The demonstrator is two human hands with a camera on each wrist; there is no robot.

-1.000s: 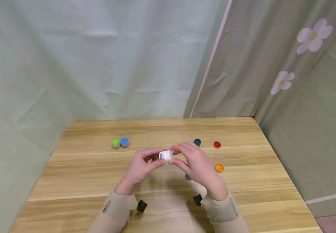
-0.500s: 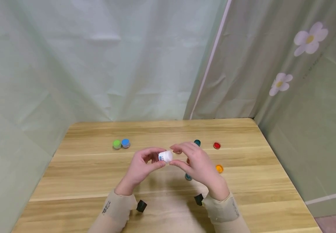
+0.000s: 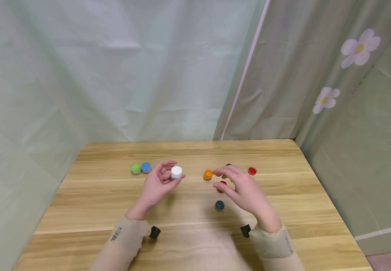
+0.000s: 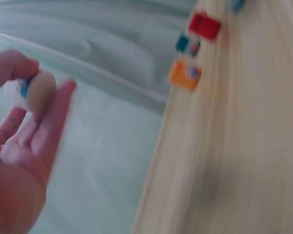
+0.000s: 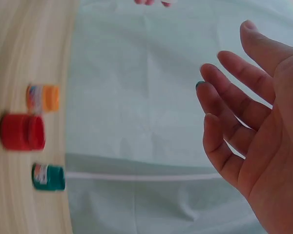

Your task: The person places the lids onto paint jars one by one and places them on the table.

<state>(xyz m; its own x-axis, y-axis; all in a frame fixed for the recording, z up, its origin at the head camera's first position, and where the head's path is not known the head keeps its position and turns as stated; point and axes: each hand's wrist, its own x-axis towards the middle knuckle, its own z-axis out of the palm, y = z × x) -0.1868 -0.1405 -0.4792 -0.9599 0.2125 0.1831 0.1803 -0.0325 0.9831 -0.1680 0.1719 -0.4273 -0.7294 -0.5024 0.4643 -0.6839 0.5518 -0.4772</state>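
Note:
My left hand (image 3: 159,180) holds a small white paint pot (image 3: 176,172) between thumb and fingers, its white lid facing up, above the table. In the left wrist view the same pot is blurred. My right hand (image 3: 241,188) hangs apart from it with fingers loosely bent and nothing in them. One fingertip (image 5: 200,84) shows a dark green spot. Close by the right fingers are an orange paint pot (image 3: 208,175) and a red paint pot (image 5: 22,132), both lidless. A dark green pot (image 5: 48,177) is mostly hidden behind the right hand in the head view.
A teal-stained lid (image 3: 219,205) lies on the wooden table (image 3: 90,210) in front of the pots. Farther right lies a red lid (image 3: 252,171). Lidded green (image 3: 136,168) and blue (image 3: 146,167) pots stand at back left. Curtains (image 3: 168,75) hang behind the table.
The hands have drawn apart. My left hand has moved left with the white pot and tipped it upright; my right hand has moved right, uncovering the orange pot and covering the orange lid.

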